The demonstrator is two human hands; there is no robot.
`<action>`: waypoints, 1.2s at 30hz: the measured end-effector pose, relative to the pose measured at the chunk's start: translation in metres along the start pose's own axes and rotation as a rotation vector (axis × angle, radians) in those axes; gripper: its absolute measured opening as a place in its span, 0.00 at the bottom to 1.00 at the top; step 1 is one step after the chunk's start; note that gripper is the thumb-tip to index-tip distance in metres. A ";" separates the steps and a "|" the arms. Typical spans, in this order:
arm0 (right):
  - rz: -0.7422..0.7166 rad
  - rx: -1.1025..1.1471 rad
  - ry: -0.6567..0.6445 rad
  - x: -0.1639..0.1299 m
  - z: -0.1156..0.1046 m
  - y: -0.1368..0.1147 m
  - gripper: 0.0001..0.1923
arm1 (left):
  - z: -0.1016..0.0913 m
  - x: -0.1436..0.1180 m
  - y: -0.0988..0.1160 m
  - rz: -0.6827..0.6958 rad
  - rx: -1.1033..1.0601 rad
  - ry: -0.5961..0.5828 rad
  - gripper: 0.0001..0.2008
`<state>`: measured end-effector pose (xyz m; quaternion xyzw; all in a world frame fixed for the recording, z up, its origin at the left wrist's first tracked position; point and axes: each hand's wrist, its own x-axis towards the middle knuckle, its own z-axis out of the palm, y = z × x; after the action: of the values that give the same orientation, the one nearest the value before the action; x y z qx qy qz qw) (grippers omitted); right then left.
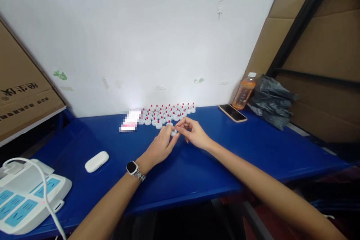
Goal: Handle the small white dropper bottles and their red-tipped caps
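White plastic cap (173, 132) sits pinched between left hand (161, 147) and right hand (194, 133), fingers closed on it. Red-tipped white caps (168, 113) cluster behind on the blue surface (253, 146).

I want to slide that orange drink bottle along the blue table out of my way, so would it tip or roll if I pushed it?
The orange drink bottle stands upright, tall and narrow, so a push near its white cap would probably tip it. It looks nearly full, so likely fairly heavy. Tipped, its round body could roll toward the phone.

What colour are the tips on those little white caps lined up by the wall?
Red tips on the white caps, seen in the head view.
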<state>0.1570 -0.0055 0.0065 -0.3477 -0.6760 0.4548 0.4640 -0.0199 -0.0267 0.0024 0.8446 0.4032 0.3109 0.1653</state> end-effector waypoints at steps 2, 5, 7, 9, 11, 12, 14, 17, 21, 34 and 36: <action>0.041 0.000 -0.046 0.001 -0.006 0.001 0.18 | 0.002 0.000 -0.003 -0.024 -0.025 0.002 0.14; 0.017 -0.097 -0.057 0.005 -0.018 0.002 0.16 | 0.004 -0.002 -0.011 -0.109 -0.070 0.051 0.16; -0.050 -0.248 -0.010 0.014 -0.029 0.000 0.12 | 0.004 -0.003 -0.018 -0.169 -0.087 0.072 0.19; -0.105 -0.454 0.056 0.027 -0.040 -0.003 0.09 | 0.003 -0.005 -0.024 -0.199 -0.081 0.068 0.18; -0.118 -0.651 0.069 0.043 -0.048 -0.007 0.06 | 0.001 -0.005 -0.028 -0.201 -0.061 0.061 0.15; -0.124 -0.727 0.043 0.050 -0.050 -0.008 0.05 | 0.000 -0.005 -0.029 -0.196 -0.050 0.061 0.13; -0.156 -0.842 -0.030 0.062 -0.049 -0.010 0.05 | -0.001 -0.005 -0.027 -0.189 -0.037 0.056 0.12; -0.210 -0.986 -0.107 0.071 -0.040 -0.006 0.05 | -0.002 -0.004 -0.021 -0.187 -0.027 0.023 0.11; -0.198 -1.053 -0.129 0.070 -0.030 0.007 0.06 | -0.004 -0.005 -0.015 -0.189 -0.007 -0.025 0.11; -0.006 -1.077 -0.121 0.098 -0.042 0.013 0.08 | -0.004 -0.006 -0.015 -0.176 0.007 -0.072 0.12; -0.003 -1.084 -0.145 0.102 -0.041 0.012 0.05 | -0.005 -0.006 -0.015 -0.174 0.007 -0.077 0.12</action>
<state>0.1633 0.1015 0.0332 -0.5038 -0.8443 0.0631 0.1713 -0.0344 -0.0227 -0.0044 0.8183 0.4695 0.2615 0.2040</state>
